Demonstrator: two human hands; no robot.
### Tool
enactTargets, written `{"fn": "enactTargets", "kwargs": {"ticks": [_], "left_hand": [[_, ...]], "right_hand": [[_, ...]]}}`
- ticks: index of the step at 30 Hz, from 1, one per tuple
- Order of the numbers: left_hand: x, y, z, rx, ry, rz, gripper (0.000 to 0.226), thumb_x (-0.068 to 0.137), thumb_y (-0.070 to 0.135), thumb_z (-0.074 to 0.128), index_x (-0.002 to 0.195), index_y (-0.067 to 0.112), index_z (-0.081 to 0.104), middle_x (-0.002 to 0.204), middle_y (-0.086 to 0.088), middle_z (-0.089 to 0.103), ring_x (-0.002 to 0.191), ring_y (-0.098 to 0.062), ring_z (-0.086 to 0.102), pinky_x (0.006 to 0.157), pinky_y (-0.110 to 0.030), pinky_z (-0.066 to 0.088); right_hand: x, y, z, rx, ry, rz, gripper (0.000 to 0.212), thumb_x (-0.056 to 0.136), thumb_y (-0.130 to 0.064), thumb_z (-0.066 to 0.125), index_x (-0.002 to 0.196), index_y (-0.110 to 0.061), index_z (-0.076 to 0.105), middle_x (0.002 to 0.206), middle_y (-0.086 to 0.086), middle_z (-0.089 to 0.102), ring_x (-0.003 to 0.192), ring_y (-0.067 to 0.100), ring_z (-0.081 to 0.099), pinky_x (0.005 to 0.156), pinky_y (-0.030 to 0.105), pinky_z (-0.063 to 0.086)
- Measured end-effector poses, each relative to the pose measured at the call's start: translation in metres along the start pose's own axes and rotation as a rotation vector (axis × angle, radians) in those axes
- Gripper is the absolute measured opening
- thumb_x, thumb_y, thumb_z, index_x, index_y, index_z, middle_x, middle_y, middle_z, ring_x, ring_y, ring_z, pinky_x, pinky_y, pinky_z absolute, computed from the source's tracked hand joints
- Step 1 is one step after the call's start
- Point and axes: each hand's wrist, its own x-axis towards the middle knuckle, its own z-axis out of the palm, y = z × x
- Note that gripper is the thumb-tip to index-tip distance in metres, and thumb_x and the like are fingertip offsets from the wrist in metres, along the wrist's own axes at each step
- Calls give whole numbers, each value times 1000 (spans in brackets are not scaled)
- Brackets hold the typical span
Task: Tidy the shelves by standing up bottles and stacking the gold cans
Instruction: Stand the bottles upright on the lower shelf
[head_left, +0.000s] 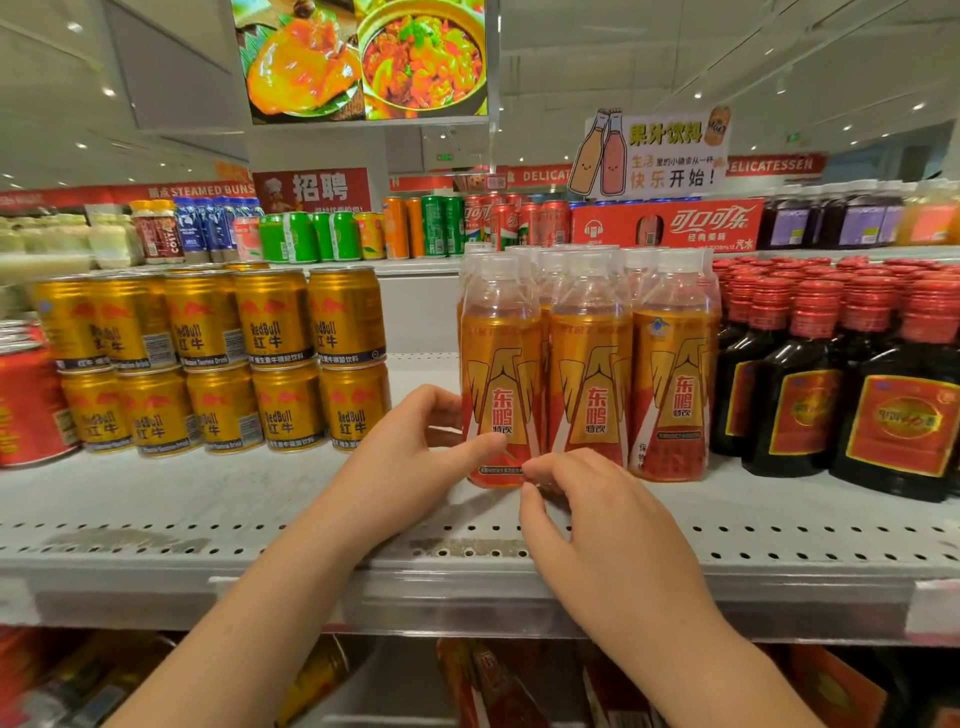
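Gold cans (218, 358) stand in two stacked rows on the left of the grey shelf (156, 499). Orange-labelled clear bottles (589, 364) stand upright in a group at the middle. My left hand (415, 452) wraps the lower part of the front-left bottle (501, 374), thumb across its label and fingers behind its left side. My right hand (587, 514) sits just right of it, fingertips touching the same bottle's base.
Dark bottles with red caps (841, 374) fill the shelf's right side. A red can (26, 400) stands at the far left. A bare gap of shelf lies between cans and bottles. More drinks line the shelf behind and the shelf below.
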Motion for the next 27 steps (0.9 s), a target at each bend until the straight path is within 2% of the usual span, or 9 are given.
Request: {"fn": "enactTargets", "kwargs": {"ticks": [5,7,10,12,15,17,21,24,27], "left_hand": [[2,2,2,60,-8,-26,47,75,68,74,110,42,56,101,29,69,89,13,66,66,-14,57],[-3,5,1,112,1,-34,52,76,73,70,115,41,56,108,28,66,91,11,66,66,-13,56],[-19,7,-4,310,114,-19,60,80,76,60,127,39,56,117,27,60,98,5,62,76,-21,57],[-41,4,-10,439,189,-6,48,84,70,56,119,38,62,108,26,63,94,3,62,78,-24,57],[-80,-11,-20,505,329,75,27,93,55,54,102,34,69,94,21,66,86,0,62,73,-28,56],[-101,-22,-23,506,367,154,22,100,42,54,99,27,71,98,17,68,89,-1,60,76,-32,55],[-121,-38,-22,524,340,300,28,103,29,50,114,18,74,118,8,70,113,-11,62,101,-41,44],[-130,-45,-20,574,324,367,33,103,28,49,126,14,68,130,2,66,126,-17,56,113,-41,33],[-144,-53,-17,549,331,387,40,101,29,54,136,11,61,142,-4,57,140,-22,45,118,-52,28]], "right_hand": [[-2,-4,2,-34,29,-8,28,98,-40,45,115,-32,65,103,-20,59,98,0,52,83,18,46],[-2,-3,3,-31,38,-9,26,97,-39,46,113,-31,65,102,-20,59,97,1,53,81,18,47],[-6,-2,2,-33,51,-31,22,97,-38,46,104,-32,66,95,-19,60,90,2,56,75,19,50],[-12,-2,1,-49,100,-63,19,96,-35,47,93,-31,66,86,-18,61,81,3,57,66,22,52],[-25,-1,4,-63,199,-108,15,96,-29,54,89,-26,67,82,-15,63,75,6,58,59,25,52],[-31,2,7,-74,236,-139,15,98,-27,55,91,-25,68,84,-14,64,77,5,58,62,26,51],[-41,6,11,-87,272,-196,20,100,-26,50,95,-21,69,88,-10,66,83,8,59,72,28,48],[-55,10,15,-88,280,-231,22,100,-21,53,111,-15,72,107,-4,69,106,14,62,96,32,45],[-84,9,20,28,325,-198,28,99,-15,53,121,-9,69,126,2,63,126,17,53,110,40,39]]}}
